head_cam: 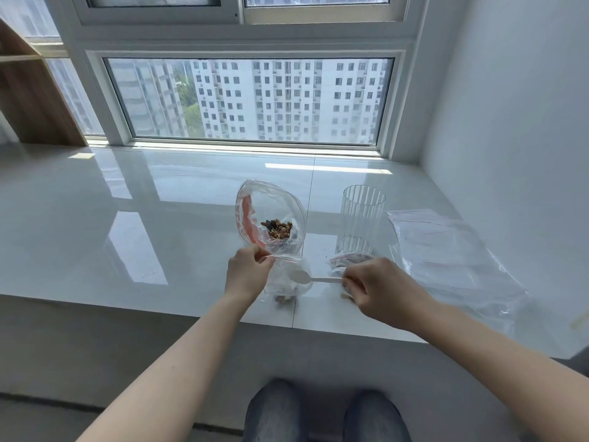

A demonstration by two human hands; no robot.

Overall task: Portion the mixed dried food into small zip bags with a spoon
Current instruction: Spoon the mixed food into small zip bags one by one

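A person sits facing a glossy white surface (159, 218) that runs under a window (248, 100). The left hand (247, 272) is near the front edge of the surface, its thumb and fingers pinching the red-striped mouth of a small zip bag (287, 280). That bag hangs below the hand, just at the front edge, with a little dried food (283, 298) gathered at its bottom. The right hand (373, 287) is beside it, curled round the handle of a white plastic spoon (306, 277). The spoon lies level, its bowl pointing left and sitting in front of or inside the small bag's clear wall; which one cannot be told. The bowl looks bare.

Behind the left hand, further from the front edge, stands a larger clear bag (271, 215) with its mouth open wide toward the camera. A heap of brown mixed dried food (276, 229) lies in it, and something pink (248, 223) shows along its left side. To the right of that bag a ribbed clear glass (360, 218) stands upright. Another small bag (349, 260) sits at the foot of the glass, partly hidden by the right hand. Toward the right end of the surface a pile of flat clear bags (446, 250) lies near the wall.
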